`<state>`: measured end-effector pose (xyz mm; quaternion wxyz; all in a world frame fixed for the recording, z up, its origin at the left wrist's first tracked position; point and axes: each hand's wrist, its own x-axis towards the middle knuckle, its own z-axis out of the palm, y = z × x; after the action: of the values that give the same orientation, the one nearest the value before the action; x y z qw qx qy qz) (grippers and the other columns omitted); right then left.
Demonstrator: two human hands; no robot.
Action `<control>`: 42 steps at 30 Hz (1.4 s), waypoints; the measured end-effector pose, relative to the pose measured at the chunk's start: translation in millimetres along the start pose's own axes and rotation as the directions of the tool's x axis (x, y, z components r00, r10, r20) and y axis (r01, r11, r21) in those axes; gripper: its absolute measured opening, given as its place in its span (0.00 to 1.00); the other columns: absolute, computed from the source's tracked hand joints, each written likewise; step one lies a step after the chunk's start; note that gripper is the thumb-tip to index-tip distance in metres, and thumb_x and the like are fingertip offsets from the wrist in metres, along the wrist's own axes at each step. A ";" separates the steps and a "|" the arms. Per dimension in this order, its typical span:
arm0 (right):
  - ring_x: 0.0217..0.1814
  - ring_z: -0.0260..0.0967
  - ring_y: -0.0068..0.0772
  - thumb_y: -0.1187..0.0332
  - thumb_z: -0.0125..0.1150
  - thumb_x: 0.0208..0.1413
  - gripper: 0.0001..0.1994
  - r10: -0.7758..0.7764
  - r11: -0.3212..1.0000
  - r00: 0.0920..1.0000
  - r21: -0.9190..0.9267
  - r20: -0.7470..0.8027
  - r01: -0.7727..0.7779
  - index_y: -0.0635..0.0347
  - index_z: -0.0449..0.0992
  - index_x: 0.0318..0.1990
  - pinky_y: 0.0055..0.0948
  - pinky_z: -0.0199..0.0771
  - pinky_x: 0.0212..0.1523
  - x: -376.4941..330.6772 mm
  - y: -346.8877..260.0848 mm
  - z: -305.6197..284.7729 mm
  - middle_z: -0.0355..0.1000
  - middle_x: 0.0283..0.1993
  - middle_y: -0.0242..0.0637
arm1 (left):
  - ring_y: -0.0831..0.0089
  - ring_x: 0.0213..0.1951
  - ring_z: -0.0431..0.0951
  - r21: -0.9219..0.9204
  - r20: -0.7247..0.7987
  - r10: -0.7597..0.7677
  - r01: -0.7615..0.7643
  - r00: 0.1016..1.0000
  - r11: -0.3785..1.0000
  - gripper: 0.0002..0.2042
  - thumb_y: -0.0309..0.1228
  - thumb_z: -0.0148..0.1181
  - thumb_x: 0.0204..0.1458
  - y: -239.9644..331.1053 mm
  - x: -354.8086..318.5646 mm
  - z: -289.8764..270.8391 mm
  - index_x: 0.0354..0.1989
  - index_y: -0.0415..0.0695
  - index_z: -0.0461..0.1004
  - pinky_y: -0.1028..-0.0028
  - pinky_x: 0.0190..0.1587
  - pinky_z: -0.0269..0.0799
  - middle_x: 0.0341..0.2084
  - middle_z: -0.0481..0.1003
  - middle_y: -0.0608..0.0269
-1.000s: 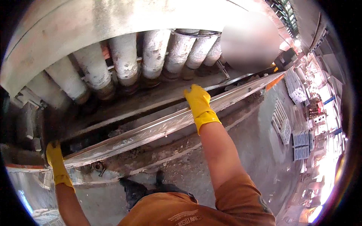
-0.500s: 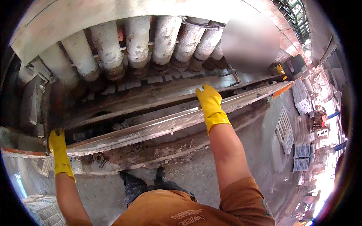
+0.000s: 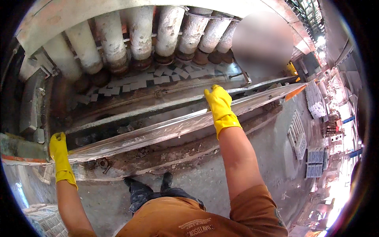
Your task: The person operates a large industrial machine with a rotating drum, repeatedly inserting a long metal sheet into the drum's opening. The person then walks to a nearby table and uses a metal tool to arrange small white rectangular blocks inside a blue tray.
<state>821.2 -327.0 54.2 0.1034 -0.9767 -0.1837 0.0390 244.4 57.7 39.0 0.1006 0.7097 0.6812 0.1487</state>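
Long panel [image 3: 152, 137] along near side of trough [image 3: 158, 107]. Right gloved hand [image 3: 219, 103] curled over panel's top edge; left gloved hand [image 3: 59, 149] at left end (grip unclear) — spaced apart, likely for balance.

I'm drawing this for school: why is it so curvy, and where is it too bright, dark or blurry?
Head view: the fisheye lens probably makes the pale cylinders fan out; head view: glare washes out the lower right rim; head view: shadow darkens the space beyond the left hand; head view: a round patch at upper right is blurred, but the right hand looks fairly sharp.
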 end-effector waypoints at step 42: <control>0.57 0.77 0.53 0.46 0.62 0.59 0.28 0.077 0.994 0.996 0.068 0.053 -0.080 0.54 0.78 0.60 0.42 0.75 0.59 5.8 27.8 32.7 0.79 0.55 0.51 | 0.50 0.49 0.82 0.027 -0.163 0.013 -0.009 0.987 1.000 0.24 0.50 0.67 0.53 -3.2 -29.3 23.5 0.51 0.46 0.82 0.56 0.52 0.77 0.45 0.83 0.49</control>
<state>832.6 -344.1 16.1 0.1313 -0.9777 -0.1463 0.0740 248.8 30.1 13.6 0.0343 0.7002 0.6851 0.1977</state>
